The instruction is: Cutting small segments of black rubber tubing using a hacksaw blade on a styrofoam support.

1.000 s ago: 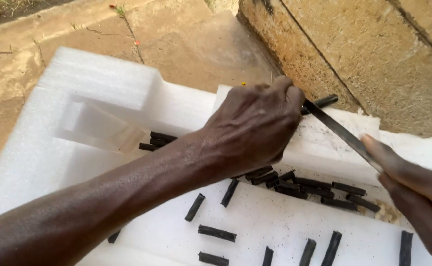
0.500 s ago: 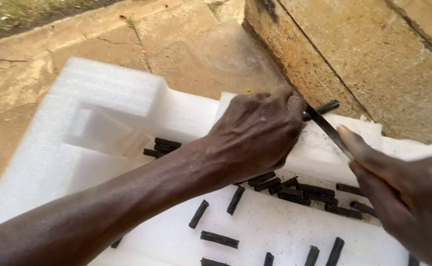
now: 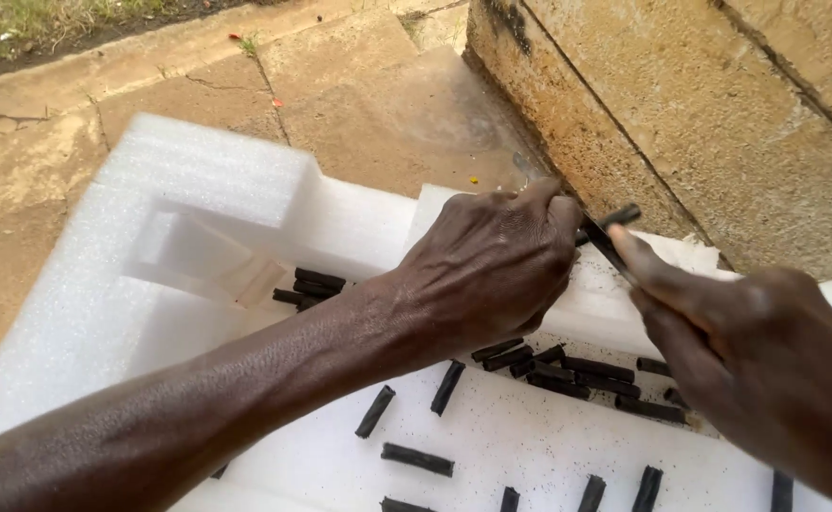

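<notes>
Two bare hands at work over a white foam tray [image 3: 198, 180] in the head view. Left hand [image 3: 492, 270] clenched around a black stick [image 3: 620, 217], pinning it on the tray's raised ledge. Right hand [image 3: 748, 351] gripping a thin blade [image 3: 606, 245] laid across the stick. Probably mid-cut; steady downward pressure needed. Many cut black pieces [image 3: 568, 365] scattered below.

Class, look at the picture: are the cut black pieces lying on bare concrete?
No, the short black pieces lie scattered on the white foam packing block.
</notes>
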